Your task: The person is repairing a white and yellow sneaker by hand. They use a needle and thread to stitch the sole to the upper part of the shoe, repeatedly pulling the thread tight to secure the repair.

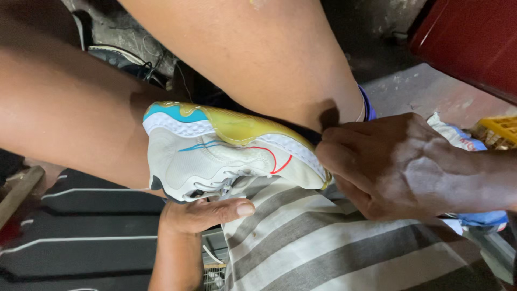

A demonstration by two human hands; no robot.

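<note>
A rough grey concrete floor is showing at two o'clock, dusty and stained. A dark red cabinet panel is filling the one o'clock corner. A yellow plastic crate is peeking in at three o'clock. A worn wooden plank is lying at nine o'clock.

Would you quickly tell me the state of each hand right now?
Left hand: closed under the white sneaker, supporting it.
Right hand: closed, pinching the sneaker's end.
</note>
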